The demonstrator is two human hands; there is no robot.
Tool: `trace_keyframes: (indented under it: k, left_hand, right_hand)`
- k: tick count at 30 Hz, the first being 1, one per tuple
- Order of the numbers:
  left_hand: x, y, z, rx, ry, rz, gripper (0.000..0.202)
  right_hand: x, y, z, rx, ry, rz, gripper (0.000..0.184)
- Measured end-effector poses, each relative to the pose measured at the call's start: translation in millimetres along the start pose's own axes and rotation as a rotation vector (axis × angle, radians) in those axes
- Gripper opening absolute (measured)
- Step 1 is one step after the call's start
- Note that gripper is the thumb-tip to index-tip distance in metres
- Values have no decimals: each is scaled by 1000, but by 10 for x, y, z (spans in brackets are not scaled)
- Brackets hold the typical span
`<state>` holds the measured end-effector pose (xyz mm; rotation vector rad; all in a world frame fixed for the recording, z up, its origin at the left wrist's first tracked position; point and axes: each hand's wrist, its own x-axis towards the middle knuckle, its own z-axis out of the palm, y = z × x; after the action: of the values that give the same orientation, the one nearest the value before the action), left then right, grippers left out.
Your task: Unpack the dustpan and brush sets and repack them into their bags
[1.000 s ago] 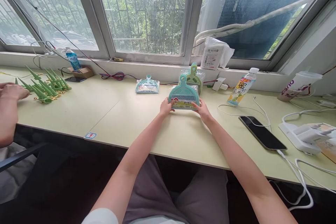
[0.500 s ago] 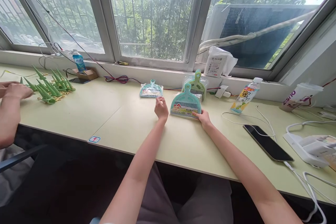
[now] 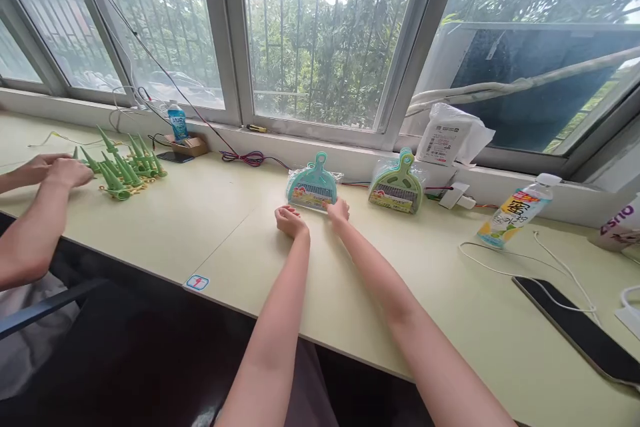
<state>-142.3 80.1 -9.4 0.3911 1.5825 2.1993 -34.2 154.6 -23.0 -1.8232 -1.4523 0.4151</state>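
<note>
A teal toy-size dustpan and brush set (image 3: pixel 313 188) with a printed label stands at the middle of the table, handle up, in clear plastic wrap. My right hand (image 3: pixel 339 209) grips its lower right corner between thumb and fingers. Just below its lower left edge is my left hand (image 3: pixel 293 221), fingers curled in, apart from the set, with nothing visible in them. The other teal set behind it is mostly hidden. To the right, a green dustpan and brush set (image 3: pixel 397 192) leans against the wall below the window.
At the left, a co-worker's hands (image 3: pixel 65 170) are beside several green cone-shaped pieces (image 3: pixel 123 173). On the right are a drink bottle (image 3: pixel 520 210), a phone (image 3: pixel 575 327) with a white cable, and a plastic cup (image 3: pixel 620 227). A wrapped tissue pack (image 3: pixel 445 137) rests by the window.
My right hand has carried the teal set leftward, from in front of the green set to the other teal set. My left hand has drawn down and away slightly. The view has turned right.
</note>
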Motion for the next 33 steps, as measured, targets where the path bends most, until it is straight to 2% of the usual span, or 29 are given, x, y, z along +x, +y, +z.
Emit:
trace_keyframes:
  k: [3,7,11,15,19,22,25,27,29,31,33]
  left_hand:
    - [-52,-11,13,24,-52,12,24]
    - [-109,-8,43,42,-118,-24,24]
    - [-136,8,69,74,-159,-36,25]
    - [-151,4,85,104,-185,-53,26]
    - [-161,-2,91,121,-231,-57,26]
    - [-160,-7,95,136,-247,-60,25]
    - [-147,-25,103,142,-245,-55,26]
    - [-135,-40,109,135,-239,-45,26]
    - [-126,-52,114,120,-233,-51,26]
    - [-120,-57,118,111,-228,-67,25]
    - [-117,-59,121,111,-227,-75,26]
  right_hand:
    - [65,-241,214,6,32,132,34]
    - [144,-352,369,22,186,116,38]
    - [233,-328,397,14,275,94,46]
    - [289,-297,393,14,256,153,46]
    - [243,-299,377,12,248,130,49]
    - [123,-342,312,0,289,-20,47]
    - [-17,-405,230,-30,248,-311,34]
    - [-80,-435,202,-64,132,-490,28]
    - [-103,-443,211,-113,-52,-633,24]
    - [-92,-431,249,-153,-224,-729,20]
    - [-58,-406,302,-156,-289,-765,19]
